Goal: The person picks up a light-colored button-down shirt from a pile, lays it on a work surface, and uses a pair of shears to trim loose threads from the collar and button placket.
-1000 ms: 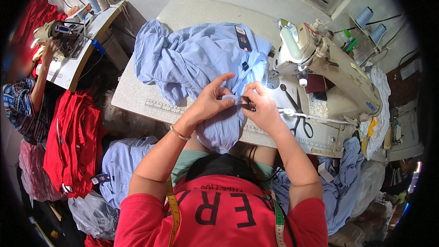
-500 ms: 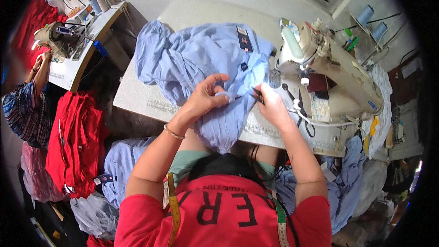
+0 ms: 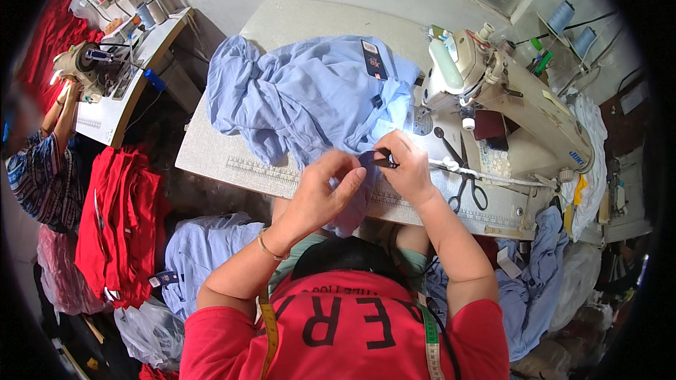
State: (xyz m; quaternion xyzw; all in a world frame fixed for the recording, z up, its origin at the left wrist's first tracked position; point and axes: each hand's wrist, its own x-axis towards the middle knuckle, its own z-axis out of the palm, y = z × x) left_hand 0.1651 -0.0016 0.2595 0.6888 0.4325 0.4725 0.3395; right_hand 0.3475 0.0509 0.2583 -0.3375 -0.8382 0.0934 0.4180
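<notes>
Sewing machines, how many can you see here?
2. A cream sewing machine stands on the table right of the light blue garment that both hands pinch. A second machine sits on the far-left table. Others may be out of view.

The garment [image 3: 310, 102] lies on the counter [image 3: 232, 162], to the left of the sewing machine [image 3: 507, 98]. The scissors [image 3: 461, 176] lie on the counter before the machine, right of the right hand [image 3: 405, 169]. The left hand [image 3: 320, 193] is just beside it, at the garment's near edge.
</notes>
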